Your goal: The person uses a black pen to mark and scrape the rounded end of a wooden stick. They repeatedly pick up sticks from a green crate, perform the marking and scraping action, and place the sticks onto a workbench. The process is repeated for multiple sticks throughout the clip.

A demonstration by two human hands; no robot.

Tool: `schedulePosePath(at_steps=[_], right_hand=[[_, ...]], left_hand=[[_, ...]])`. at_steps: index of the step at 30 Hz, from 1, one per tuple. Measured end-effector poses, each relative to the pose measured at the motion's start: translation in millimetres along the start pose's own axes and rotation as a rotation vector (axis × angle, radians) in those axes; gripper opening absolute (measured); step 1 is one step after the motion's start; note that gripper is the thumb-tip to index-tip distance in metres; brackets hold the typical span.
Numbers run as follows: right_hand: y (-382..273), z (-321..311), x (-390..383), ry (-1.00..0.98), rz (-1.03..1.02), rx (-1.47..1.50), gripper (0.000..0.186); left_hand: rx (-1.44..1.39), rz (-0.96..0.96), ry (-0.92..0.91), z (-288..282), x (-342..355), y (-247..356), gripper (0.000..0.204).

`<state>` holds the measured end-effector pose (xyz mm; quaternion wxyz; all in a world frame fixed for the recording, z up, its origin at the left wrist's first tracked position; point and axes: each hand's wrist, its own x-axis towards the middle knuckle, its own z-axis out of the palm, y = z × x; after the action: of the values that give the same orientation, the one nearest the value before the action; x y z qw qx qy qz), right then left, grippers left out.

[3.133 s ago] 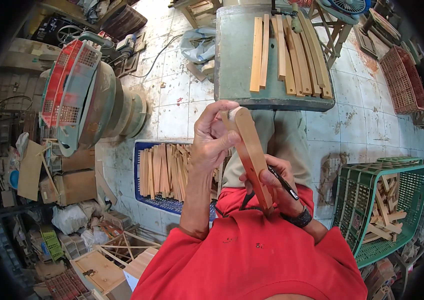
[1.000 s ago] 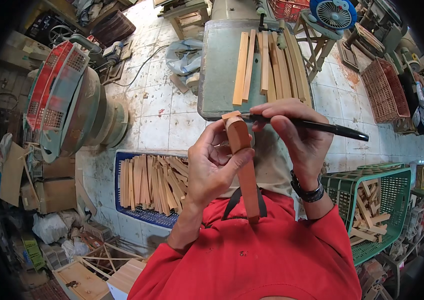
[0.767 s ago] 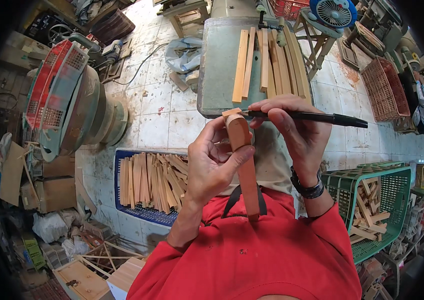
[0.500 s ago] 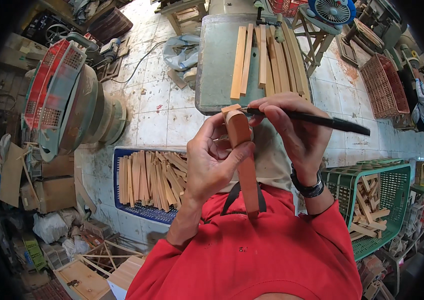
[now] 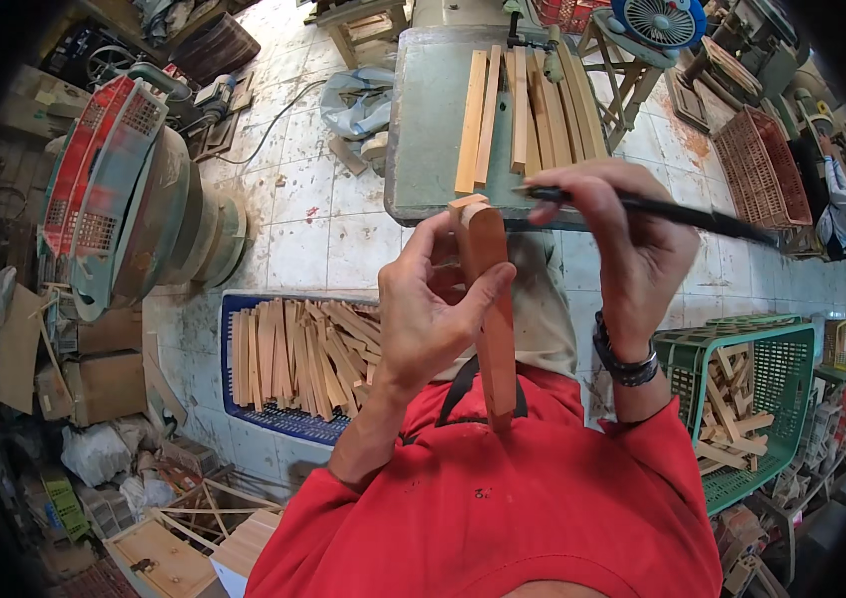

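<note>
My left hand (image 5: 425,314) grips an upright wooden bar (image 5: 498,364) with a rounded top end, its lower end against my red shirt. A small flat wooden piece (image 5: 465,202) sits at the bar's top. My right hand (image 5: 632,249), slightly blurred, holds a black pen (image 5: 692,217) above and to the right of the bar's top, its tip apart from the wood. Beyond both hands, several long wooden strips (image 5: 468,120) lie on a greenish table (image 5: 421,149), with a clamp near their far ends.
A blue crate (image 5: 283,429) of wooden slats lies at lower left, a green crate (image 5: 782,429) of offcuts at lower right. A machine (image 5: 184,229) with a red-and-grey crate stands left. A fan (image 5: 657,20) on a stool and a red crate (image 5: 762,169) are at upper right.
Over the last second my right hand has lifted the pen up and right, away from the bar's end. My left hand still grips the bar, now slightly higher in view.
</note>
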<state>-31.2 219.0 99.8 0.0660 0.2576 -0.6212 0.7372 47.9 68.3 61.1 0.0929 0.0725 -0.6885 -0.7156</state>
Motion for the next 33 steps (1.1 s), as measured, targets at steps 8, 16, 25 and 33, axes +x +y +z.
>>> schedulePosePath(at_steps=[8, 16, 25, 33], right_hand=[[7, 2, 32, -0.437, -0.274, -0.469, 0.014], [-6, 11, 46, -0.574, -0.205, -0.603, 0.028], [-4, 16, 52, -0.577, -0.289, -0.631, 0.036], [-4, 18, 58, -0.696, -0.328, -0.705, 0.027]], left_hand=[[0.107, 0.038, 0.012, 6, 6, 0, 0.045], [0.075, 0.097, 0.016, 5, 6, -7, 0.044], [0.104, 0.065, -0.001, 3, 4, -4, 0.044], [0.129, 0.07, -0.005, 0, 4, -6, 0.041]])
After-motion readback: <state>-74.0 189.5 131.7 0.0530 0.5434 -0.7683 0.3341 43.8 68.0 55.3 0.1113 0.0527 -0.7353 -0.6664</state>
